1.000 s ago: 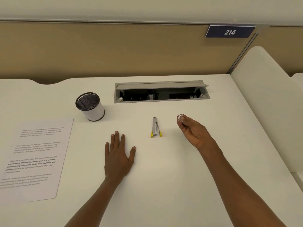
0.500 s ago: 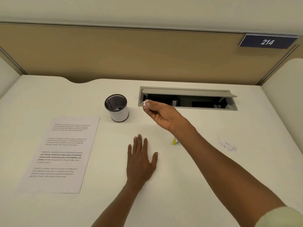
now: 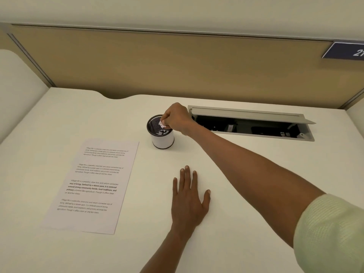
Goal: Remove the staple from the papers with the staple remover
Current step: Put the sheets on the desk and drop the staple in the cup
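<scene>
The printed papers (image 3: 94, 184) lie flat on the white desk (image 3: 236, 223) at the left. My right hand (image 3: 176, 118) is over the mouth of a small black mesh cup (image 3: 162, 134) behind the papers, its fingertips pinched on a small white scrap of paper (image 3: 162, 124) just inside the rim. More white bits lie at the bottom of the cup. My left hand (image 3: 189, 200) rests flat on the desk, palm down, fingers apart, to the right of the papers. The staple remover is hidden behind my right forearm.
An open grey cable tray (image 3: 252, 124) is sunk into the desk to the right of the cup. A tan partition (image 3: 177, 66) closes the back, and white dividers stand at both sides. A blue number sign (image 3: 346, 51) hangs at the upper right.
My right hand has travelled left from beside the staple remover to the mesh cup, carrying the white scrap. The view swung left; my left hand stayed flat.
</scene>
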Demonstrator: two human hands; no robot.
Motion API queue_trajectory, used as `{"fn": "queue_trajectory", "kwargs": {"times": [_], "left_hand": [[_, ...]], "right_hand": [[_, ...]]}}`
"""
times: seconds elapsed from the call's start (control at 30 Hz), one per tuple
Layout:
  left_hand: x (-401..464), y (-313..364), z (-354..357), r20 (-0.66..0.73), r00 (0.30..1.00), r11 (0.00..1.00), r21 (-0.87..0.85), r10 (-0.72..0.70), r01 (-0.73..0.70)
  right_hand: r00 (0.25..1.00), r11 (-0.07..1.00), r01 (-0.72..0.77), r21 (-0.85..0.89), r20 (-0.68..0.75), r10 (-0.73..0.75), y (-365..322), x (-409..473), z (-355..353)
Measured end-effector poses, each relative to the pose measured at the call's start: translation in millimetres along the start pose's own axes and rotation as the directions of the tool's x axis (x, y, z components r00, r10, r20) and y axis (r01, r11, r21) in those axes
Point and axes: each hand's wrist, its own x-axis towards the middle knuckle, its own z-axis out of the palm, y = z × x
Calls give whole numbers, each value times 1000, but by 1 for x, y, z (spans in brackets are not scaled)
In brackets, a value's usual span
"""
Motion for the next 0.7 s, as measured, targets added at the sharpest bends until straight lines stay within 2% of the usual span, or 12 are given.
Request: {"fn": "queue_trajectory", "kwargs": {"times": [0.1,0.2,0.4,0.7], "left_hand": [[0,0,1,4,1000,1000,-4,-4,4],[0,-1,1,11,1000,1000,-8,-7,7],[0,0,1,3,1000,1000,-14,-7,7],[0,-1,2,-15,1000,1000,-21,-3,2]], "right_hand": [[996,968,80,-240,49,-70,-7,3,0],[990,922,142,-360,61,-128,-9,4,1],[961,869,238,-434,-23,-275,-4,8,6],[956,835,283,-472,71,-284,0,9,13]]}}
